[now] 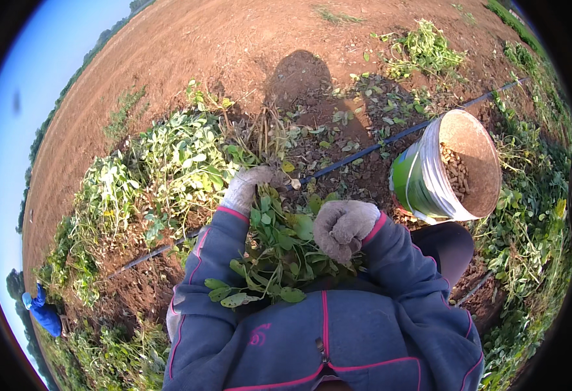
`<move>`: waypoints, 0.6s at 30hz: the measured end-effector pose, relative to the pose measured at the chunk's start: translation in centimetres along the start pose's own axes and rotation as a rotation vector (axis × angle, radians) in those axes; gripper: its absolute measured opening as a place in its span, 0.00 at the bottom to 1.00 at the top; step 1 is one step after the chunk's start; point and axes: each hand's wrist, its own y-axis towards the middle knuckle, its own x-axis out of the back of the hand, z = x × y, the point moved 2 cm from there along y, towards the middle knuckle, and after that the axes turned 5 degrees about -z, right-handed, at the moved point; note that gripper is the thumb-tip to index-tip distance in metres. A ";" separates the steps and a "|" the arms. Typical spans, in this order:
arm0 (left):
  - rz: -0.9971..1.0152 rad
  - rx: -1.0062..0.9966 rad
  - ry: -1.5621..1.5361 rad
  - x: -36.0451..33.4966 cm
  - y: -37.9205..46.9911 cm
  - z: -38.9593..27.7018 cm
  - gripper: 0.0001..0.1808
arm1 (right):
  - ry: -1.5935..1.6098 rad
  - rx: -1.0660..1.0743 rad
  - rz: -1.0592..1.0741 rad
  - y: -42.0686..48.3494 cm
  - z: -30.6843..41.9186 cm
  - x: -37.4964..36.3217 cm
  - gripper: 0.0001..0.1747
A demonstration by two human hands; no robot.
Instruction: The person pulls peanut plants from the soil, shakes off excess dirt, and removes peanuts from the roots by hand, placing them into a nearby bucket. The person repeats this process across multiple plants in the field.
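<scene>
My left hand [258,182], in a soiled light knit glove, grips the stems of an uprooted peanut plant [286,229]. Its leaves hang towards my lap, and its stem and root end [266,139] points away from me. A pale pod [296,184] shows close to the left fingers. To the right of the leaves is my right hand [344,227], gloved alike, its fingers curled inward; whatever may be inside them is hidden. A white and green plastic bucket [415,176] leans tilted at my right knee, with peanut pods [454,171] inside it.
Heaps of peanut plants [183,151] lie on the left, and another pile [427,49] is at the far right. A dark irrigation hose [388,139] crosses the reddish soil beyond my hands. A person in blue [44,313] is at the far left. Leafy plants [520,234] grow right of the bucket.
</scene>
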 end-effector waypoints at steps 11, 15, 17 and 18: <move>-0.081 -0.147 0.464 3.6 0.3 0.6 0.13 | -0.955 0.564 -0.720 4.8 1.1 -0.1 0.19; -0.172 -0.073 0.096 0.7 -0.3 0.4 0.16 | -1.510 0.574 -0.968 5.6 0.1 -0.4 0.20; -0.264 -0.135 0.232 -0.4 -1.9 -0.4 0.11 | -1.470 0.499 -0.958 5.7 0.1 -0.1 0.19; -0.227 -0.162 0.234 -0.8 -2.2 -0.6 0.11 | -1.443 0.500 -0.965 5.8 0.4 -0.1 0.18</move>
